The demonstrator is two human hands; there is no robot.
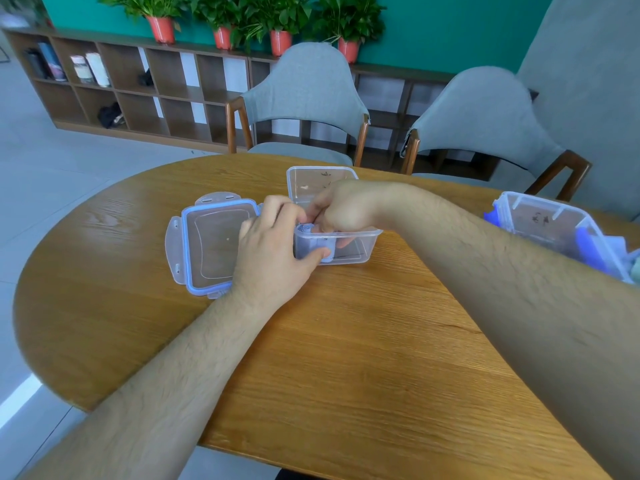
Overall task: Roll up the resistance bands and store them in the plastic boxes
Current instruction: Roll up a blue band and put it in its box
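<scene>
A clear plastic box (pixel 360 251) stands open at the middle of the wooden table (pixel 346 341). A rolled pale blue resistance band (pixel 308 228) stands at the box's left end, partly inside it. My left hand (pixel 273 247) grips the box's left end, thumb on the front wall and fingers over the rim by the roll. My right hand (pixel 341 209) reaches down into the box from above, fingers curled on the roll. A second clear box (pixel 304 178) stands open right behind.
A clear lid with a blue seal (pixel 211 244) lies flat left of the box. At the right table edge a larger clear box (pixel 550 223) holds blue bands. Two grey chairs (pixel 304 98) stand behind the table, with shelves and potted plants beyond.
</scene>
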